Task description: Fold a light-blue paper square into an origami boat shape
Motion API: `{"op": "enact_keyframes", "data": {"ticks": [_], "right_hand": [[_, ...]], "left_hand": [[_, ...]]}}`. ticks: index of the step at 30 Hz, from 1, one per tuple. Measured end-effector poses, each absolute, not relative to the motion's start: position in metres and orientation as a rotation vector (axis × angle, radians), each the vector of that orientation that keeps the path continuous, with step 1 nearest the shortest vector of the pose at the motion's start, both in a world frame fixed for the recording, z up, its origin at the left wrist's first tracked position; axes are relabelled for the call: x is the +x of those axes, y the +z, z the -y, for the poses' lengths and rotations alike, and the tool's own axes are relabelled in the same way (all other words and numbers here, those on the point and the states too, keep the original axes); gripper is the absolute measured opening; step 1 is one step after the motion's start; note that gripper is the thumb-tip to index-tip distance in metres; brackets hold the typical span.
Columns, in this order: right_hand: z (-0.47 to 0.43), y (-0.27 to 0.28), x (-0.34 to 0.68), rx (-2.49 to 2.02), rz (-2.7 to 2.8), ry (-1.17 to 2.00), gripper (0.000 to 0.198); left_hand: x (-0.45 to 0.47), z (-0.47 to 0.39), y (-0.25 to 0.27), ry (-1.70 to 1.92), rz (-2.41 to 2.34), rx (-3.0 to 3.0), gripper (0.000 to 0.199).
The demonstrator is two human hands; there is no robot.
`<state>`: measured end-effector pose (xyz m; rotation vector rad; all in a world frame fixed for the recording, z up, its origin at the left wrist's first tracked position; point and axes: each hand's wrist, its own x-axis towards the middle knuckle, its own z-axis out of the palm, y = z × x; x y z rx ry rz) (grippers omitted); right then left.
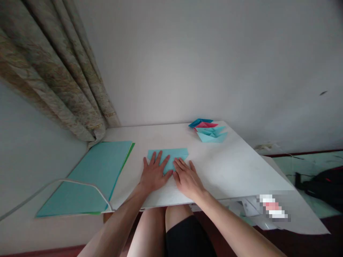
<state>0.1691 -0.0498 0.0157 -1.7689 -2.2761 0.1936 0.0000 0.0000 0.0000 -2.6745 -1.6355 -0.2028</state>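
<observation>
A folded sheet of light blue paper (171, 153) lies on the white table in front of me, its straight edge towards the wall. My left hand (154, 173) rests on its left part with the fingers spread. On the right part lies my right hand (187, 178), fingers stretched out over the paper and the thumb near my left thumb. Both palms face down, and they cover much of the paper's near side. Neither hand grasps anything.
Several folded paper boats (211, 135), light blue, pink and dark blue, stand at the back right. Left lies a stack of coloured paper (93, 175), crossed by a white cable (77, 182). A curtain (77, 78) hangs at the left; a wall (187, 64) borders the table (219, 171).
</observation>
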Motion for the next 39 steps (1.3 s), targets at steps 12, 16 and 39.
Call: {"op": "enact_keyframes", "data": {"ticks": [12,16,39], "right_hand": [[0.031,0.011,0.171,-2.120,2.112,0.085,0.068],[0.027,0.011,0.170,-2.076,2.165,0.109,0.069],[0.021,0.016,0.176,-1.813,2.463,0.156,0.060]], "left_hand": [[0.009,0.008,-0.006,-0.360,1.740,-2.525,0.050],[0.003,0.007,-0.005,-0.362,1.523,-2.668,0.050],[0.002,0.013,-0.003,-0.346,1.644,-2.674,0.055]]}}
